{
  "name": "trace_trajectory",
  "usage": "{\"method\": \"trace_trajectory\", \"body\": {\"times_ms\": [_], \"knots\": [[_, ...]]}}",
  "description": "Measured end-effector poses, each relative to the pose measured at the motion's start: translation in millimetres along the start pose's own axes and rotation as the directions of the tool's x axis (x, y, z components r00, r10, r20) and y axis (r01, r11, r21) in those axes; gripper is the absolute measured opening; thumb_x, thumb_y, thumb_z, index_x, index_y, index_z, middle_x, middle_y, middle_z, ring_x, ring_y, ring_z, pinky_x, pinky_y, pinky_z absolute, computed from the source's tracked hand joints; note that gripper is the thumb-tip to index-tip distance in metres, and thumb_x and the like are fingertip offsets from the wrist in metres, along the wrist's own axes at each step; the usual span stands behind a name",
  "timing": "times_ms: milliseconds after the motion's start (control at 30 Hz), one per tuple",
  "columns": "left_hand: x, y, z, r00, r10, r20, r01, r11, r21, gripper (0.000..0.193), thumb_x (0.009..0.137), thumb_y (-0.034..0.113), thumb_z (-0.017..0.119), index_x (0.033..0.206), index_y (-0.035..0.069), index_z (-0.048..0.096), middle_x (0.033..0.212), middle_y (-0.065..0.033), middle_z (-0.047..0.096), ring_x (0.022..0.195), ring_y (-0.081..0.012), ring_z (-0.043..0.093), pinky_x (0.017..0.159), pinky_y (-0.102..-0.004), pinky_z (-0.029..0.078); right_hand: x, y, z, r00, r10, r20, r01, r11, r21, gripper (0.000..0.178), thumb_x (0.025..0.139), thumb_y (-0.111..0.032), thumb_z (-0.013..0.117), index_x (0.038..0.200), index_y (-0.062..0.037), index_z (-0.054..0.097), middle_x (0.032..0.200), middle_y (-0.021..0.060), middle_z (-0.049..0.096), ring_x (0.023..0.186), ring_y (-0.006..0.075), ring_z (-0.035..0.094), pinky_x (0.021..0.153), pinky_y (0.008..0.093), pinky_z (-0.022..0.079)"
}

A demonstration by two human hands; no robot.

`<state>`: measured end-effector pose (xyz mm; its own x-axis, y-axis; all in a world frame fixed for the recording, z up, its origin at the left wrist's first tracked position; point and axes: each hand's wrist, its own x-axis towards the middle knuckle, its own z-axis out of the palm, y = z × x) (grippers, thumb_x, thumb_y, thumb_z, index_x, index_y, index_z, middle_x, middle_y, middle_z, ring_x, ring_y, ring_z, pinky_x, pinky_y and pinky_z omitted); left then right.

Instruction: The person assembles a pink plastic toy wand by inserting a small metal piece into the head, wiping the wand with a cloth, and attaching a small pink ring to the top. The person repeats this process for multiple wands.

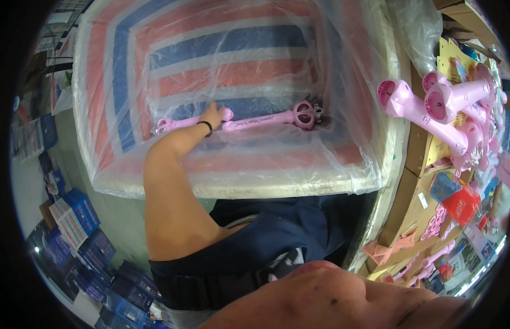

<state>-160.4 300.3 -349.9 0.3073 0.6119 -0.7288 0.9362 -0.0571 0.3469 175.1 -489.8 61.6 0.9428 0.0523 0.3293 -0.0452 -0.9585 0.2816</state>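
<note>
Left hand: one bare hand (212, 117), black band (204, 126) at the wrist, laid across the shaft of the near wand; finger closure partly hidden – cannot tell whether it pinches the shaft or only rests on it.
Near wand: glossy pink plastic wand (183, 121) with an openwork head at its left end and a rounded knob at its right end; lies crosswise inside the container, under the hand.
Second wand: pink plastic wand with dark lettering along its shaft (260, 121); lies to the right, roughly in line with the near wand, its round openwork head at the right. The facing ends are close together – contact cannot be determined.
Container: large, deep, cream-rimmed container (255, 189); both wands on its floor, toward the person's side.
Lining: red, blue and white striped sheet (227, 71) beneath crumpled clear plastic film (351, 156).
Right side: brown cardboard box (402, 216); above it, a cluster of pink plastic wands with hollow round ends (430, 123).
Lower left: stacked blue plastic crates (79, 211).
</note>
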Motion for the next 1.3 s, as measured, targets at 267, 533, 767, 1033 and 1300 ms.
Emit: {"method": "trace_trajectory", "body": {"times_ms": [267, 533, 767, 1033, 1300], "knots": [[92, -84, 20, 0.869, -0.316, 0.380, 0.468, 0.776, -0.423, 0.066, 0.096, 0.055, 0.024, 0.139, 0.005, 0.032, 0.131, -0.0164, 0.048, 0.112, -0.0346, 0.053, 0.074, -0.0505, 0.054, -1, -101, -35, 0.977, 0.052, 0.205, -0.130, 0.912, 0.388, 0.024, 0.088, -0.015, 0.060, 0.099, 0.0058, 0.061, 0.095, 0.0197, 0.062, 0.094, 0.0317, 0.058, 0.085, 0.0376, 0.045], [-15, -70, -171, 0.914, 0.324, 0.245, -0.227, 0.907, -0.355, 0.021, 0.087, 0.018, 0.057, 0.106, 0.010, 0.055, 0.102, -0.0033, 0.057, 0.094, -0.0206, 0.055, 0.084, -0.0397, 0.051, -28, -190, -66, 0.994, -0.043, 0.103, -0.048, 0.670, 0.740, 0.014, 0.084, -0.004, 0.061, 0.097, -0.0017, 0.063, 0.102, 0.0112, 0.061, 0.090, 0.0200, 0.061, 0.069, 0.0312, 0.050], [-218, 62, -201, 0.975, 0.200, -0.093, -0.078, -0.079, -0.994, 0.041, 0.090, 0.010, 0.053, 0.130, 0.007, 0.042, 0.109, -0.0221, 0.054, 0.080, -0.0243, 0.058, 0.075, -0.0340, 0.054, -23, -214, -80, 0.942, -0.281, 0.185, 0.077, 0.715, 0.695, 0.018, 0.084, -0.023, 0.062, 0.088, -0.0055, 0.066, 0.084, 0.0126, 0.065, 0.076, 0.0285, 0.063, 0.064, 0.0354, 0.050], [-335, 161, -103, 0.556, 0.756, -0.346, -0.704, 0.207, -0.680, 0.071, 0.079, 0.008, 0.064, 0.139, 0.005, 0.026, 0.107, -0.0161, 0.055, 0.079, -0.0174, 0.059, 0.073, -0.0300, 0.051, 50, -220, 6, 0.800, -0.253, 0.544, -0.067, 0.864, 0.499, 0.050, 0.077, -0.050, 0.057, 0.085, -0.0025, 0.070, 0.086, 0.0193, 0.067, 0.082, 0.0324, 0.065, 0.072, 0.0430, 0.050], [-351, 179, -29, 0.459, 0.885, 0.081, -0.550, 0.354, -0.757, 0.055, 0.072, 0.016, 0.073, 0.114, 0.000, 0.043, 0.096, -0.0137, 0.057, 0.070, -0.0180, 0.061, 0.066, -0.0304, 0.053, 0, -204, -28, 0.761, -0.516, 0.393, -0.003, 0.603, 0.798, 0.049, 0.078, -0.047, 0.065, 0.108, -0.0076, 0.063, 0.088, 0.0171, 0.065, 0.080, 0.0274, 0.065, 0.071, 0.0369, 0.051]]}}
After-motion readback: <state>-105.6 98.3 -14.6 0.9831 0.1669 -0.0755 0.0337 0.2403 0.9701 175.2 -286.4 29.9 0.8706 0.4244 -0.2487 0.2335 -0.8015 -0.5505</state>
